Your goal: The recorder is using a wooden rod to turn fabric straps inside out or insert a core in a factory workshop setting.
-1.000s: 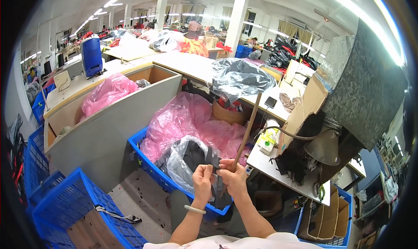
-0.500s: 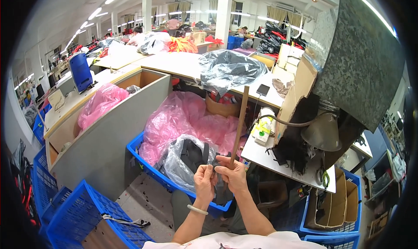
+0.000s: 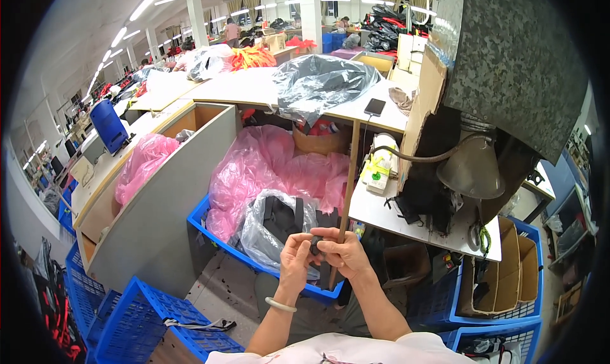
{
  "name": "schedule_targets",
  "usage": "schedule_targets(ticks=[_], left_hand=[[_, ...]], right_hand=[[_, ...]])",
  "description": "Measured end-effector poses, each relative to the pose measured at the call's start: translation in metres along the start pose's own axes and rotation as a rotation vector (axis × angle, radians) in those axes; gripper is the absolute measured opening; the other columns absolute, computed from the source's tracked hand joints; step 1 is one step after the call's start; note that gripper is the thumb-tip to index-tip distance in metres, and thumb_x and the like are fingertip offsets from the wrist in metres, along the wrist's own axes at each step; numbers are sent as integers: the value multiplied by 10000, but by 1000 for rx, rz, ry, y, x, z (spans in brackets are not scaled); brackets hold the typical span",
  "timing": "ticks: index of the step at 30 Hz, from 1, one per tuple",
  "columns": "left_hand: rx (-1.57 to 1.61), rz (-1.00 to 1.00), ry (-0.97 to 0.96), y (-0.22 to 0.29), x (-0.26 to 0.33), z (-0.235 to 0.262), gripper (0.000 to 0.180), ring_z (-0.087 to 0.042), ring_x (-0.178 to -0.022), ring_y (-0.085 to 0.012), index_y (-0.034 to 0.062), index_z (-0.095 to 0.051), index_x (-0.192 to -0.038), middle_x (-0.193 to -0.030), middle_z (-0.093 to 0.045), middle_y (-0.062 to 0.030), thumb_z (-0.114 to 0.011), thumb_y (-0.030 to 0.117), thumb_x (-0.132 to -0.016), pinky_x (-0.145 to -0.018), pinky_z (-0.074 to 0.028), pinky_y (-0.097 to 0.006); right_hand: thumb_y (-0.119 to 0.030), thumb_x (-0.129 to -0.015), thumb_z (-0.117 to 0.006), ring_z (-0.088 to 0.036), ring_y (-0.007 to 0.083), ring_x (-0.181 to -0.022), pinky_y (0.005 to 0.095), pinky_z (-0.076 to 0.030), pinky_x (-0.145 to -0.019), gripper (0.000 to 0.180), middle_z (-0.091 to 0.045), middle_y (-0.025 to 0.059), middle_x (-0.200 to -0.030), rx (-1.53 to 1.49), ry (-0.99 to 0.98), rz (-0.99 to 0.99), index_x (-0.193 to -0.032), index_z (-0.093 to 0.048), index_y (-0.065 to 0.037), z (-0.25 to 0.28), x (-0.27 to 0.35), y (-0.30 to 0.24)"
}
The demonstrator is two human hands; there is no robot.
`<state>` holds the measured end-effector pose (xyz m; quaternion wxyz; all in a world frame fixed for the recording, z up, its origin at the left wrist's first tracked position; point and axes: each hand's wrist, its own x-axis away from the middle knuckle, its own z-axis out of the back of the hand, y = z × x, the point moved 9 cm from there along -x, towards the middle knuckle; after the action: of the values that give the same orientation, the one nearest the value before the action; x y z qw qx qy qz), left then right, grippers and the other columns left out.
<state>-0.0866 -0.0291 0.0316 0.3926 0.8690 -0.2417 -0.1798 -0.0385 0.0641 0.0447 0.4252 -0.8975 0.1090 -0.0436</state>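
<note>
My left hand (image 3: pixel 295 257) and my right hand (image 3: pixel 344 254) meet in front of me, both closed, pinching one small black piece (image 3: pixel 316 244) between their fingertips. Its exact kind is too small to make out. A long wooden stick (image 3: pixel 351 179) slants upright past my right hand, partly covered by it; whether it is touched I cannot tell. Behind the hands a clear plastic bag (image 3: pixel 254 237) with black straps (image 3: pixel 296 214) in it lies in a blue crate (image 3: pixel 216 235). Pink plastic bags (image 3: pixel 254 164) fill the crate's far part. A white bangle (image 3: pixel 280 305) circles my left wrist.
A white worktable (image 3: pixel 244 84) bears a dark plastic sheet (image 3: pixel 324 84) and a phone (image 3: pixel 375 107). On the right, a lamp (image 3: pixel 471 173) hangs over a lower white tabletop (image 3: pixel 406 219). A blue crate (image 3: pixel 143 322) stands at lower left; another holds cardboard (image 3: pixel 495 268).
My view has shifted slightly, moving the surroundings across the picture. My fingers have changed position around the small black piece, and more of the stick's lower end shows below my right hand.
</note>
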Motion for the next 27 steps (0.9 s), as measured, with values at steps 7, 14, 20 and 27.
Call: schedule_targets(ticks=[7,14,20,27], left_hand=[[-308,44,-108,5,7,6,231,-627,-697,-146,-56,-612,-1042,-812,-662,-106,-541,121,-911,-607,-476,-240],[-1191,-587,-39,50,13,-27,49,-591,-553,-269,-18,-570,-803,-635,-556,-140,-555,11,-839,-505,-456,-332],[-786,-167,18,47,0,-30,141,-612,-539,-112,-42,-605,-853,-678,-641,-69,-524,70,-882,-480,-489,-242],[-491,-138,122,26,11,-12,212,-605,-547,-100,-38,-616,-1008,-716,-648,-86,-447,14,-890,-483,-506,-220]], right_hand=[[0,-803,-646,-370,13,-395,177,-240,-353,312,-551,-10,-647,-24,26,-35,-1108,-597,42,7,9,0],[13,-760,-657,-367,32,-387,193,-248,-349,203,-524,-17,-633,-70,146,-36,-955,-607,-11,12,7,0],[-6,-809,-646,-345,9,-398,177,-206,-349,168,-559,-12,-637,110,188,193,-972,-604,-10,4,8,-32],[-27,-811,-655,-361,5,-402,169,-216,-355,183,-607,17,-682,376,241,163,-981,-610,24,-3,30,-30]])
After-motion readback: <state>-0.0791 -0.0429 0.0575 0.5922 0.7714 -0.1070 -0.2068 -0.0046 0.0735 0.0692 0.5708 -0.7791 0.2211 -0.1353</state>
